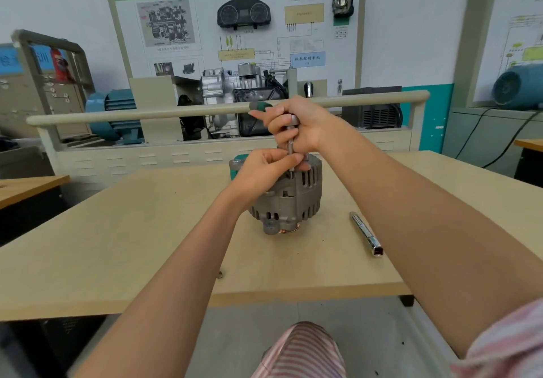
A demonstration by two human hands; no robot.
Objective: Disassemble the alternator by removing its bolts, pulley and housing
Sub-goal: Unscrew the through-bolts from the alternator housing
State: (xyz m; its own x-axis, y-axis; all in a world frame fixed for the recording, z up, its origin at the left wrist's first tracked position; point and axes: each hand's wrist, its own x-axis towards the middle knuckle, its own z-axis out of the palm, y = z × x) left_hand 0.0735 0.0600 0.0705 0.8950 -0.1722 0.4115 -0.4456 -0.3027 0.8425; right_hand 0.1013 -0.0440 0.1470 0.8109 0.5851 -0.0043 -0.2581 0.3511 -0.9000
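The alternator (289,198) stood on the table (132,245). My right hand (296,126) gripped the wrench (291,142) upright above it, while my left hand (264,172) pinched the shaft near the alternator's top.

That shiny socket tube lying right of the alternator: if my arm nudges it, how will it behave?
The socket tube looks round and polished, so it would likely roll sideways and feel slippery. It appears to be rigid metal, so bending seems unlikely. It lies on the bare table, with nothing nearby to stop it.
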